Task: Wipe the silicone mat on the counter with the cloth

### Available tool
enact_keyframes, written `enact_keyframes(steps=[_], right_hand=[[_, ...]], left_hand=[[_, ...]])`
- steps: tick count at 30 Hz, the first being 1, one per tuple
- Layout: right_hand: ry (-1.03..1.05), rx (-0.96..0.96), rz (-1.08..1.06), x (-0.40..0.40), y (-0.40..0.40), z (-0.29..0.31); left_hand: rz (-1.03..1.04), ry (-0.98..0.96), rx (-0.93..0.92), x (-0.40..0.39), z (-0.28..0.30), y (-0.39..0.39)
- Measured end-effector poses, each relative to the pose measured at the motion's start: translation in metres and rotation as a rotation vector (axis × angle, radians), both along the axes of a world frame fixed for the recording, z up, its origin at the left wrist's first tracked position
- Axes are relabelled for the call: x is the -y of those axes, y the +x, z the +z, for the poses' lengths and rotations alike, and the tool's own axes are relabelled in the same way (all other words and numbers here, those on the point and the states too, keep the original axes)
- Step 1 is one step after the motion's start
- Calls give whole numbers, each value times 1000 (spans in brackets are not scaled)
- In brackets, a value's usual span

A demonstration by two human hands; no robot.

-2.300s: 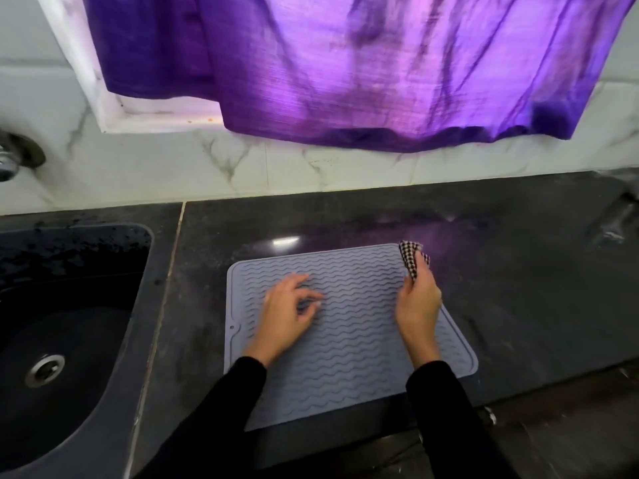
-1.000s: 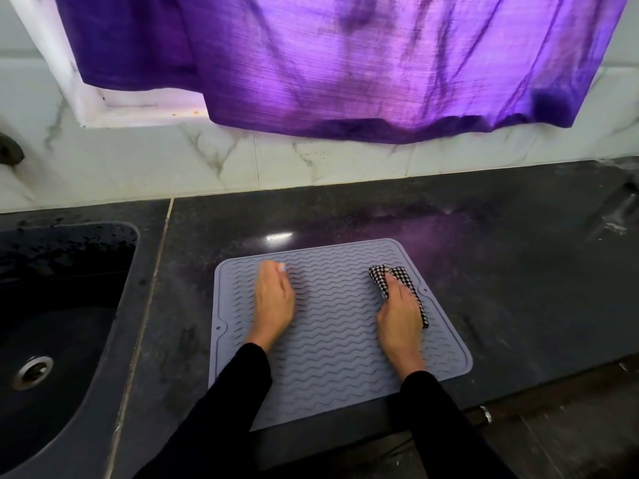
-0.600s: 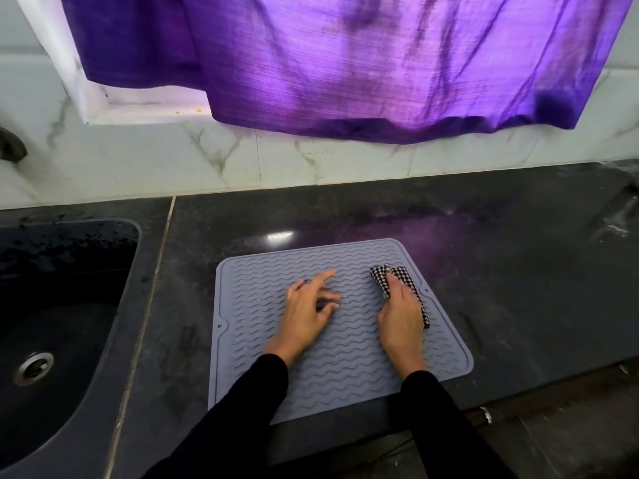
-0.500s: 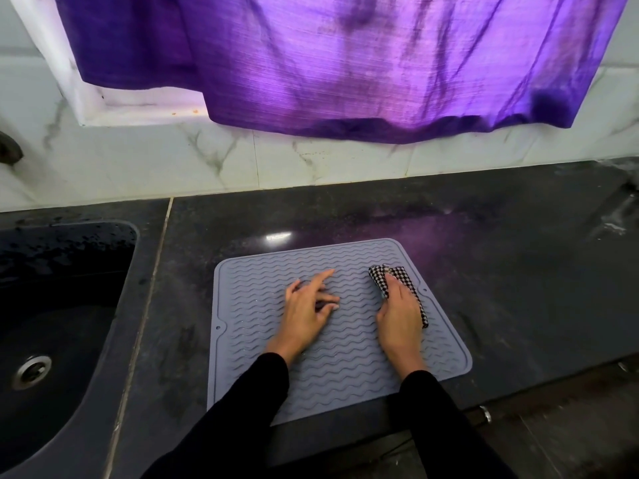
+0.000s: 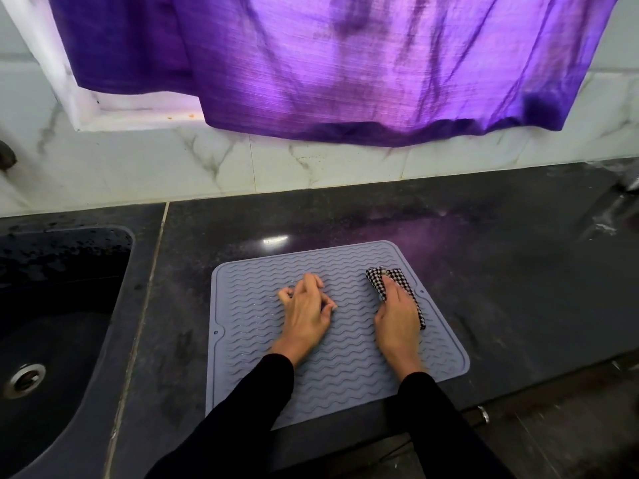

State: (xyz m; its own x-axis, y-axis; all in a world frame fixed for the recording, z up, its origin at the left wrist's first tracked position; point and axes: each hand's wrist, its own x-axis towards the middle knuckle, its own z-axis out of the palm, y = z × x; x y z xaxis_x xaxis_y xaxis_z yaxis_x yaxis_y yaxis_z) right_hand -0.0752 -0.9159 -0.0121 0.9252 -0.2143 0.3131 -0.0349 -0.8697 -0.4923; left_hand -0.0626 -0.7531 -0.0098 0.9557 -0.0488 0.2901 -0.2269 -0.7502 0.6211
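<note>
A grey silicone mat (image 5: pixel 249 340) with wavy ridges lies on the black counter (image 5: pixel 518 271), its near edge at the counter's front. A folded black-and-white checked cloth (image 5: pixel 375 281) rests on the mat's far right part. My right hand (image 5: pixel 397 319) lies over the cloth and holds it down on the mat; the cloth shows past my fingertips and along the hand's right side, and my thumb is hidden. My left hand (image 5: pixel 306 311) rests on the middle of the mat with bent fingers and holds nothing.
A black sink (image 5: pixel 69 305) with a metal drain (image 5: pixel 24 380) is set into the counter at the left. A purple curtain (image 5: pixel 345 63) hangs over the marble-tiled wall behind. A shiny metal object (image 5: pixel 631 181) sits at the far right edge.
My right hand brought the cloth from the mat's far right corner down onto the mat and now stays still. My left hand slid from the left part to the middle and bent its fingers.
</note>
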Motion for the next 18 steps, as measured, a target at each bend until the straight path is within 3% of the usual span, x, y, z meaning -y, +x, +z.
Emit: enact_keyframes(steps=[6,9,15,18], right_hand=[[4,0,1,1,1,-3],[-2,1,14,2,2,-5],[-20,14,16,2,5,-8],[-28,34,4,2,6,-9]], left_hand=[[140,-130,74,-3,-7,6],[85,-198,124,12,1,18],[-77,-44,-39,33,2,48],[-94,46,-11,30,-2,51]])
